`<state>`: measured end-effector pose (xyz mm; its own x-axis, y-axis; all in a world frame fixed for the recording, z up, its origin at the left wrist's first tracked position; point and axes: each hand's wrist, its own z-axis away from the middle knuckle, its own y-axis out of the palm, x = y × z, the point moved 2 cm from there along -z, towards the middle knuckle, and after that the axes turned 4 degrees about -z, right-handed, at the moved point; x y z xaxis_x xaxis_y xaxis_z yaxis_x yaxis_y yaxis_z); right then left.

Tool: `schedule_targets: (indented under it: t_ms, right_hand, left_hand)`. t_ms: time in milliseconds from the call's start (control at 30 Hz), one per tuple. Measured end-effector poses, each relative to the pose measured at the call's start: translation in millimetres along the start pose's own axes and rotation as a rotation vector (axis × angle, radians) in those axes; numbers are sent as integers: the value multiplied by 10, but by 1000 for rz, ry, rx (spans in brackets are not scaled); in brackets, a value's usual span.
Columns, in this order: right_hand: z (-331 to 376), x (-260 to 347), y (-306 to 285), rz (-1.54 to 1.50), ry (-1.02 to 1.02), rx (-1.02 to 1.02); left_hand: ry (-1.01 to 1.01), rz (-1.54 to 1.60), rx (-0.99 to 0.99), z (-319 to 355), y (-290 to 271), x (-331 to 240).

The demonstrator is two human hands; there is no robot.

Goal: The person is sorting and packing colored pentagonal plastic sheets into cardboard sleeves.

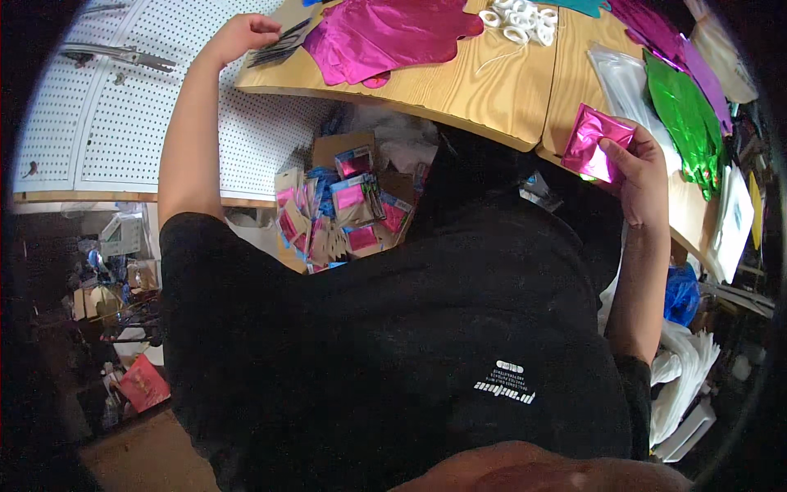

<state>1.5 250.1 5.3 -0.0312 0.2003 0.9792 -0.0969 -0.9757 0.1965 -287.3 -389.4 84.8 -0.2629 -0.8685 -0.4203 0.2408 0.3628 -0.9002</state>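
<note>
My right hand (640, 168) grips a folded, shiny pink foil packet (592, 146), its thumb pressed on the front, over the right part of the wooden table (459, 90). At the table's far left edge, my left hand (243, 37) reaches to a bundle of thin dark strips (283, 47). Its fingers are bent together against the bundle's end; whether a strip is between them is hidden. Just right of the bundle lie flat, shiny magenta foil balloons (385, 37).
White ribbon rolls (518, 20) sit at the back, with clear plastic sleeves (623, 82) and green foil (680, 119) at the right. Below the table's front edge, a box holds several pink-and-blue packages (348, 197). A white pegboard (139, 123) stands left, with pliers-like tools (119, 56).
</note>
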Motion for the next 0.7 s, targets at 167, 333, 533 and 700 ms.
schedule_targets:
  t_ms: [167,333,533,700]
  right_hand:
    - [8,15,4,-21,11,7]
    - [-1,16,8,-20,6,-7]
    - [5,24,-10,-36,30,0]
    - [-39,-7,-1,-38,4,29]
  left_hand:
    - [-103,29,43,-4,3,-7]
    - [-104,31,2,21,-6,41]
    - [-129,96,-5,-22,-8,55]
    - [60,-136,-62,8,27,135]
